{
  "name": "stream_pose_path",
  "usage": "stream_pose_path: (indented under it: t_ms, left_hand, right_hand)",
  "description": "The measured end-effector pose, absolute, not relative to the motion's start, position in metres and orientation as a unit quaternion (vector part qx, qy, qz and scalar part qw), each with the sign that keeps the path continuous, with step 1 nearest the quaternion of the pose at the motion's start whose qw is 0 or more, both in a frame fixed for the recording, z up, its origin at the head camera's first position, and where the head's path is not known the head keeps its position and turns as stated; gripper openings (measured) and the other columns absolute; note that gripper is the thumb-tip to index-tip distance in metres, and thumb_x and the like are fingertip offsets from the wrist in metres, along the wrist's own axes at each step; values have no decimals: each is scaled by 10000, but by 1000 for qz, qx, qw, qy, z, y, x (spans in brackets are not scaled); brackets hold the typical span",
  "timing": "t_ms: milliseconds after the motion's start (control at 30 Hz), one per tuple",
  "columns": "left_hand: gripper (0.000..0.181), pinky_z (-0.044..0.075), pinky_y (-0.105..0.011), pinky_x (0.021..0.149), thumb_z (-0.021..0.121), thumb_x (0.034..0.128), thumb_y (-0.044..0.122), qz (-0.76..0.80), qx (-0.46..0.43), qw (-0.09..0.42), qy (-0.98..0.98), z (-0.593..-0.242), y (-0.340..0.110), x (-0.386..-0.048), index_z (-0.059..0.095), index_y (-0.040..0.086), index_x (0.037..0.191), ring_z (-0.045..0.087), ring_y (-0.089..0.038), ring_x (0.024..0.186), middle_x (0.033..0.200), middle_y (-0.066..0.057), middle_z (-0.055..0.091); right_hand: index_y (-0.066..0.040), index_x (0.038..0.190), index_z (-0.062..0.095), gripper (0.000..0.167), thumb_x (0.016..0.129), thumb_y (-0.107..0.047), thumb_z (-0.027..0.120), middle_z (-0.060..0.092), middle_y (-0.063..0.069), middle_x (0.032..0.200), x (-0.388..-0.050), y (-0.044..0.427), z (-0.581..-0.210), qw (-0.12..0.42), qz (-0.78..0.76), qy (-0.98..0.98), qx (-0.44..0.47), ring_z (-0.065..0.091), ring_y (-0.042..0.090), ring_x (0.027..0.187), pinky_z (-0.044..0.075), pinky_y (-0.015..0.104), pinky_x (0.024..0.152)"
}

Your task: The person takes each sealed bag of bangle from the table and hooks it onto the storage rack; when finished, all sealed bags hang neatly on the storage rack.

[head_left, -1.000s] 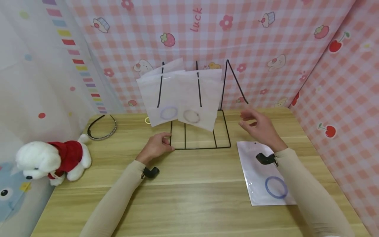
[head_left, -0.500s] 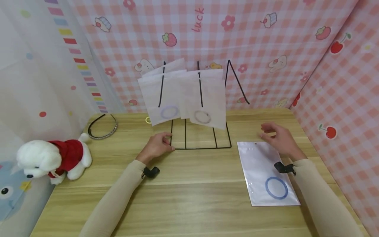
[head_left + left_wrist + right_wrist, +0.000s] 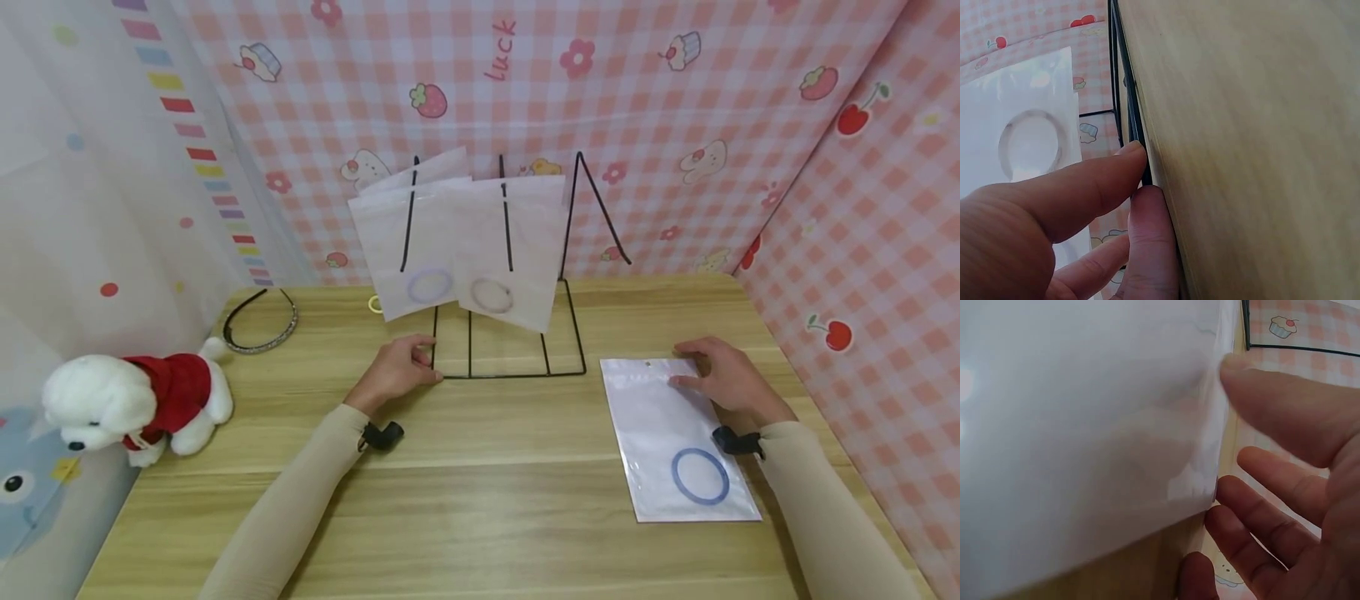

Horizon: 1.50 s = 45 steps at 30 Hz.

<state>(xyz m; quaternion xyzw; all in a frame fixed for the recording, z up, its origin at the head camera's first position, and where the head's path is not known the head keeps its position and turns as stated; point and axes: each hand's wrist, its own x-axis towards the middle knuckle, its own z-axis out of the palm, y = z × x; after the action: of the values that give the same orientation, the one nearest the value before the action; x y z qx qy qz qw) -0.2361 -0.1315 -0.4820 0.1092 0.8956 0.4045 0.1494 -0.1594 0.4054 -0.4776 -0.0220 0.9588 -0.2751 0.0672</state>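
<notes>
A black wire rack stands near the back of the table, with milky bags hanging from two of its hooks. My left hand pinches the left front corner of its base between thumb and fingers. One hanging bag holds a lilac ring, another a greyish ring. The rack's right hook carries no bag. At the right, a flat white zip bag with a blue ring lies on the table. My right hand is at its upper right edge, thumb over the bag, fingers spread.
A white plush dog in a red hoodie sits at the left. Behind it lies a headband. A small yellow ring is left of the hanging bags. Checked cloth walls stand behind and to the right.
My right hand has moved from beside the rack's right hook, right and down to the lying bag. The front hanging bag swung right, then back. My left hand has stayed put.
</notes>
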Motion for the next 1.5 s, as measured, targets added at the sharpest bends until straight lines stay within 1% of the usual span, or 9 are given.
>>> stream_pose_path:
  t_ms: [100,267,533,767,867,967,1033,1200,1500]
  left_hand:
    - [659,536,-397,892,856,885,198,404,112,147,896,-483,-132,-237,602,71,1479,667,-242,983,1095,-118,722]
    - [661,532,-383,880,855,886,203,405,113,142,896,-484,-133,-239,600,69,1480,665,-239,983,1097,-121,720]
    - [659,525,-391,892,854,888,193,406,111,146,895,-482,-132,-236,598,71,1483,659,-246,992,1096,-119,716]
    - [658,526,-371,875,853,886,196,406,111,148,895,-483,-131,-237,600,65,1479,661,-235,975,1087,-118,718]
    - [663,524,-364,873,855,882,202,404,108,148,896,-483,-131,-236,600,71,1480,661,-234,976,1088,-115,718]
    - [669,522,-366,876,853,883,203,401,106,148,898,-482,-131,-236,594,77,1487,657,-234,980,1092,-113,714]
    - [672,522,-371,880,852,885,205,400,108,147,898,-482,-131,-237,590,82,1492,656,-236,983,1096,-110,712]
    - [674,522,-379,891,852,884,208,398,111,146,899,-481,-130,-238,591,85,1493,657,-234,988,1099,-110,715]
    - [666,523,-385,887,850,885,188,402,104,150,897,-479,-131,-233,593,78,1490,655,-246,982,1111,-129,711]
  right_hand:
    - [6,1402,624,616,917,-299,851,564,268,1397,-158,406,-475,75,-272,959,-20,520,466,1288,399,681,1121]
    - [0,1334,676,539,908,-271,861,595,251,1306,-160,407,-474,77,-258,963,-24,551,396,1126,485,615,1014]
    - [-51,1169,753,325,921,-241,846,642,197,1191,-159,407,-478,73,-261,962,-16,557,355,1057,496,540,945]
    - [-64,1081,765,181,969,-204,791,691,149,1088,-153,408,-478,38,-253,965,-54,595,307,995,506,485,893]
    - [-72,1106,707,174,986,-183,767,698,131,1073,-151,408,-475,25,-269,960,-74,589,296,985,490,470,883]
    - [-83,1138,628,213,991,-167,758,687,122,1073,-150,406,-470,31,-290,953,-76,585,302,996,492,476,909]
    - [-91,1158,603,258,981,-173,771,674,109,1063,-150,404,-466,40,-299,951,-67,582,293,996,500,447,899]
    - [-102,1243,652,345,953,-204,810,687,101,1037,-148,399,-455,46,-309,948,-56,583,265,923,510,305,757]
    - [-64,1129,663,250,985,-233,778,668,117,996,-145,387,-431,21,-327,941,-81,575,229,824,515,266,665]
